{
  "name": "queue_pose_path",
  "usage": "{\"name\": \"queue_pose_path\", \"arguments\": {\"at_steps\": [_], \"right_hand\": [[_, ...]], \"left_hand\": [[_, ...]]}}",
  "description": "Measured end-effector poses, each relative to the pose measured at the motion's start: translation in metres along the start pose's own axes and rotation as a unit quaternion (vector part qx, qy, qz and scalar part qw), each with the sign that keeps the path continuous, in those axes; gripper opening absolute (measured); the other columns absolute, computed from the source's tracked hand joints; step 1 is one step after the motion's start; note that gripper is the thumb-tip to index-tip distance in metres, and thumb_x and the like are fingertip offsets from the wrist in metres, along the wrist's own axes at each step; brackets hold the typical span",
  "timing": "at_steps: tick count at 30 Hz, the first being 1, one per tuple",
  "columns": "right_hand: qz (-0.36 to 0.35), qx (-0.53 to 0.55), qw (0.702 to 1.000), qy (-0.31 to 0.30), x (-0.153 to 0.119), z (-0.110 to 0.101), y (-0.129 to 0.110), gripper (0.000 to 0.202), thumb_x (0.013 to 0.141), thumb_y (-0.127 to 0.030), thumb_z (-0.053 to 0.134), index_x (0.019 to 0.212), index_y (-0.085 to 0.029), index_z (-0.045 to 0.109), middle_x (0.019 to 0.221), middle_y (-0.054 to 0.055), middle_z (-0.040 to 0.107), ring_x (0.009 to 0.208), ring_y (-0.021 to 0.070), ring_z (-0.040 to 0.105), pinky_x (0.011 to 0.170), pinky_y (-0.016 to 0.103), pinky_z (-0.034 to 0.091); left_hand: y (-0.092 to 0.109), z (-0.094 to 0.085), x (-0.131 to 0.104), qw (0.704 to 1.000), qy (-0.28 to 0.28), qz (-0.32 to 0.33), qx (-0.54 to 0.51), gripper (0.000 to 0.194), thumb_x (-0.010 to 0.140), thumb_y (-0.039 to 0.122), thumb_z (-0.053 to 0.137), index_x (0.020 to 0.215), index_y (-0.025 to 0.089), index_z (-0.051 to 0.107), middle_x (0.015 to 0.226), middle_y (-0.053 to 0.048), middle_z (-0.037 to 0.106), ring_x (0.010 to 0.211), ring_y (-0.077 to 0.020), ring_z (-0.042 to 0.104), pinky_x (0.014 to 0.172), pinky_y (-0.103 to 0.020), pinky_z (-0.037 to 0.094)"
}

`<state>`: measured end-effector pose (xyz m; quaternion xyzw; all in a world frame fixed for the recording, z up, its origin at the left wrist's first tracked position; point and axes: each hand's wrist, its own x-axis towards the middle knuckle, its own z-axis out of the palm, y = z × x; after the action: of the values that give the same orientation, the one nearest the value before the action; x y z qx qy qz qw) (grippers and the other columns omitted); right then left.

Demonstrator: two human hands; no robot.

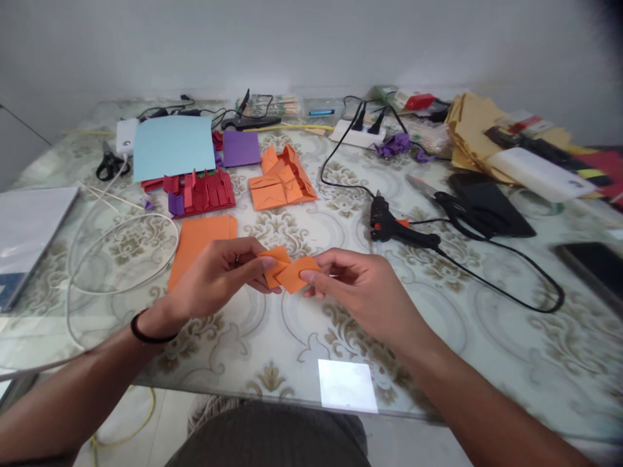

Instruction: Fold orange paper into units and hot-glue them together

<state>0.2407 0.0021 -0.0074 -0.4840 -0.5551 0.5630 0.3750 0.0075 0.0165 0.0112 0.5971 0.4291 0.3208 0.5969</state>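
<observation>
A small folded orange paper piece (293, 275) is held between both hands above the table's middle. My left hand (233, 269) pinches its left part with thumb and fingers. The right part is gripped between the thumb and fingers of my right hand (343, 277). Flat orange sheets (197, 243) lie just behind and left of my left hand. Farther back sit folded orange pieces (277, 185) in a loose group. Left of them is a red folded paper construction (209, 193) with a purple bit at its left end.
A black glue gun (402, 227) lies right of my hands, its cable looping right. Beyond it are scissors (460, 211) and a power strip (357, 134). Light blue paper (172, 148) and a purple square (242, 148) lie at the back left. A white cable (71, 285) curls at left.
</observation>
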Motion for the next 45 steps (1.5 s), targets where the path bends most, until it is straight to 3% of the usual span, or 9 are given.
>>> {"name": "queue_pose_path", "arguments": {"at_steps": [8, 14, 17, 21, 24, 29, 34, 40, 45], "right_hand": [[-0.014, -0.035, 0.999, -0.001, -0.001, 0.0, 0.001, 0.02, 0.087, -0.039, 0.078, 0.085, -0.019, 0.074, 0.076, 0.002, 0.075, 0.07, 0.018, 0.073, 0.063, 0.028, 0.052], [-0.016, -0.041, 0.999, -0.005, -0.001, -0.001, 0.001, 0.021, 0.087, -0.039, 0.078, 0.084, -0.018, 0.074, 0.075, 0.002, 0.074, 0.067, 0.0164, 0.07, 0.061, 0.027, 0.051], [-0.03, -0.056, 0.998, -0.013, -0.001, -0.001, -0.002, 0.018, 0.089, -0.036, 0.076, 0.086, -0.019, 0.076, 0.075, 0.002, 0.075, 0.065, 0.0154, 0.068, 0.06, 0.027, 0.052], [-0.093, -0.102, 0.99, -0.01, -0.002, 0.001, -0.004, 0.01, 0.089, -0.029, 0.075, 0.086, -0.019, 0.076, 0.079, 0.003, 0.076, 0.07, 0.0157, 0.067, 0.063, 0.028, 0.053], [-0.175, -0.133, 0.976, 0.0, -0.003, 0.002, -0.004, 0.005, 0.089, -0.023, 0.075, 0.085, -0.02, 0.075, 0.079, 0.002, 0.073, 0.072, 0.0156, 0.067, 0.064, 0.028, 0.052], [-0.311, -0.144, 0.94, 0.002, -0.004, 0.002, -0.003, 0.008, 0.089, -0.013, 0.076, 0.092, -0.02, 0.076, 0.088, 0.005, 0.074, 0.081, 0.0162, 0.07, 0.073, 0.03, 0.056], [-0.375, -0.158, 0.913, 0.017, -0.006, 0.002, -0.002, 0.02, 0.089, -0.005, 0.069, 0.095, -0.022, 0.076, 0.086, 0.005, 0.072, 0.079, 0.0176, 0.07, 0.069, 0.033, 0.057], [-0.385, -0.178, 0.905, 0.011, -0.006, 0.004, -0.002, 0.02, 0.089, -0.005, 0.068, 0.096, -0.023, 0.074, 0.086, 0.006, 0.073, 0.079, 0.0188, 0.07, 0.069, 0.034, 0.059], [-0.38, -0.172, 0.909, -0.005, -0.006, 0.007, -0.002, 0.018, 0.089, -0.006, 0.069, 0.097, -0.022, 0.073, 0.088, 0.006, 0.073, 0.081, 0.0193, 0.07, 0.073, 0.036, 0.059]], "left_hand": [[-0.003, -0.003, 0.001, 0.998, -0.049, -0.038, 0.002, 0.036, 0.101, 0.046, 0.063, 0.102, 0.015, 0.081, 0.088, -0.007, 0.084, 0.083, -0.0176, 0.082, 0.08, -0.024, 0.067], [-0.002, -0.004, 0.0, 0.997, -0.054, -0.018, 0.049, 0.044, 0.102, 0.051, 0.058, 0.098, 0.014, 0.081, 0.087, -0.008, 0.083, 0.081, -0.0182, 0.081, 0.08, -0.027, 0.066], [-0.001, -0.004, -0.001, 0.988, -0.031, 0.018, 0.149, 0.039, 0.1, 0.048, 0.063, 0.089, 0.014, 0.081, 0.079, -0.006, 0.081, 0.074, -0.016, 0.077, 0.067, -0.021, 0.061], [0.0, -0.003, -0.003, 0.956, -0.016, 0.106, 0.274, 0.035, 0.099, 0.043, 0.066, 0.081, 0.016, 0.08, 0.063, 0.0, 0.07, 0.053, -0.01, 0.06, 0.047, -0.021, 0.04], [0.0, -0.002, -0.007, 0.933, -0.003, 0.187, 0.307, 0.025, 0.099, 0.036, 0.066, 0.09, 0.017, 0.081, 0.065, 0.0, 0.073, 0.052, -0.0093, 0.058, 0.048, -0.023, 0.039], [0.0, -0.002, -0.013, 0.904, -0.003, 0.29, 0.315, 0.016, 0.1, 0.023, 0.066, 0.11, 0.02, 0.078, 0.091, -0.006, 0.083, 0.067, -0.0125, 0.073, 0.058, -0.022, 0.049], [0.005, 0.001, -0.016, 0.885, -0.005, 0.3, 0.355, 0.016, 0.099, 0.023, 0.066, 0.111, 0.019, 0.076, 0.097, -0.007, 0.084, 0.074, -0.0148, 0.077, 0.062, -0.022, 0.05], [0.0, 0.004, -0.017, 0.866, 0.004, 0.306, 0.396, 0.013, 0.098, 0.023, 0.068, 0.109, 0.022, 0.076, 0.083, -0.001, 0.081, 0.058, -0.0108, 0.069, 0.055, -0.022, 0.045], [-0.001, 0.002, -0.015, 0.873, -0.019, 0.328, 0.361, 0.014, 0.098, 0.018, 0.065, 0.107, 0.021, 0.076, 0.089, -0.004, 0.083, 0.065, -0.0131, 0.074, 0.057, -0.023, 0.049]]}}
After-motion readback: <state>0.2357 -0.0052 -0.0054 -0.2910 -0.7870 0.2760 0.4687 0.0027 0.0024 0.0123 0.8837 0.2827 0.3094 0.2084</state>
